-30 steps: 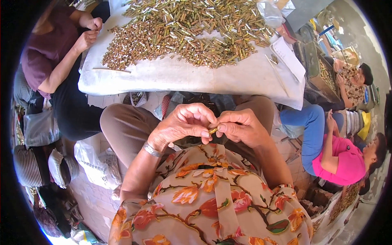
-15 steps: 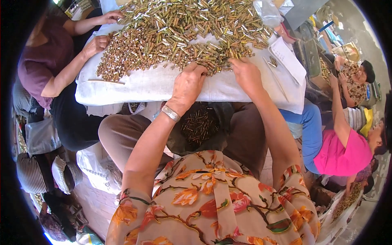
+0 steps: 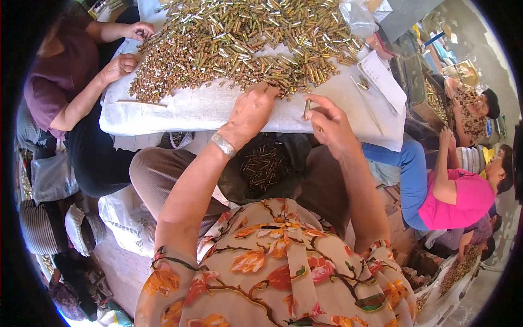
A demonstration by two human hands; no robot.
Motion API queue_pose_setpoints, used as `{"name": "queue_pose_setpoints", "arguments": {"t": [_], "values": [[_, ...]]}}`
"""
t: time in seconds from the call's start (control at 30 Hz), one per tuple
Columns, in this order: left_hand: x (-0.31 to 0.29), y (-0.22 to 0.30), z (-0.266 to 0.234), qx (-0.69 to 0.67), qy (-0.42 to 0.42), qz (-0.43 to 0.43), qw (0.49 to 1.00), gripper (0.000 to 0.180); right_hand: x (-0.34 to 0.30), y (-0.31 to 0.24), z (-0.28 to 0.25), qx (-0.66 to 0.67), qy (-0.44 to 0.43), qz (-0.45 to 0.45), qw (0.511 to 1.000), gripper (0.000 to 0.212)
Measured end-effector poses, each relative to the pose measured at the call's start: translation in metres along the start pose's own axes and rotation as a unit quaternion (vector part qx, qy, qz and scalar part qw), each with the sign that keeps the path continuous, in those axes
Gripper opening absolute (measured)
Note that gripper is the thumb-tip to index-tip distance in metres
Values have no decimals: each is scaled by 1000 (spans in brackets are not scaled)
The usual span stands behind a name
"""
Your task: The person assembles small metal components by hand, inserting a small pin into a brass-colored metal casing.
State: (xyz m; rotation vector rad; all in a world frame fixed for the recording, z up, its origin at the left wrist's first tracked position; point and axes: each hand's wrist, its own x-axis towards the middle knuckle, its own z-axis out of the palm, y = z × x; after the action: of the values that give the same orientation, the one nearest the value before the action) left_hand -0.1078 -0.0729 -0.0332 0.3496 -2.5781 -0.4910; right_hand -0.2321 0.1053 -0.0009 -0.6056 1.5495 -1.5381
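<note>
My right hand [image 3: 331,122] pinches a small metal sleeve [image 3: 306,108] between thumb and finger, just off the front of the pile. The sleeve is slim, brass-coloured and held roughly upright. My left hand [image 3: 253,109] rests at the near edge of the pile with its fingers curled together; what they hold, if anything, is hidden. Ahead lies a wide heap of gold-coloured metal sleeves [image 3: 256,32]. At its left side are many small nut-like pieces [image 3: 163,76]. Below the table edge, between my knees, a dark container [image 3: 231,182] holds many similar slim metal pieces [image 3: 265,166].
A white cloth [image 3: 163,117] covers the table. On the right lie a paper sheet [image 3: 381,76] and a thin stick [image 3: 371,111]; another stick [image 3: 143,103] lies at the left. A co-worker's hands [image 3: 121,66] are at the pile's left edge. Other people sit at the right.
My right hand has drawn back from the pile toward me, now with a sleeve showing in its fingers. My left hand has barely moved. The co-worker's hands at the left have shifted left.
</note>
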Motion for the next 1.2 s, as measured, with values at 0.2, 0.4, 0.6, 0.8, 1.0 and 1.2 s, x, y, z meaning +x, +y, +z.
{"name": "queue_pose_setpoints", "arguments": {"t": [0.2, 0.4, 0.6, 0.8, 1.0, 1.2], "values": [[-45, 34, -27, -560, -62, -247, 788, 20, -41, -6, 30, 77, -10, -14, 997, 19], [-91, 57, -48, -691, -4, -295, 660, 25, -64, -7, 63, -49, 37, -112, 992, 16], [-106, 70, -63, -709, 42, -271, 650, 21, -77, -1, 76, -137, 49, -214, 966, 13], [-107, 82, -72, -686, 72, -271, 671, 26, -79, 4, 83, -145, 53, -242, 958, 13], [-110, 82, -67, -652, 104, -237, 713, 26, -79, 3, 83, -178, 40, -269, 946, 13], [-109, 81, -69, -520, 100, -247, 812, 22, -75, -4, 77, -254, 10, -315, 915, 13]]}}
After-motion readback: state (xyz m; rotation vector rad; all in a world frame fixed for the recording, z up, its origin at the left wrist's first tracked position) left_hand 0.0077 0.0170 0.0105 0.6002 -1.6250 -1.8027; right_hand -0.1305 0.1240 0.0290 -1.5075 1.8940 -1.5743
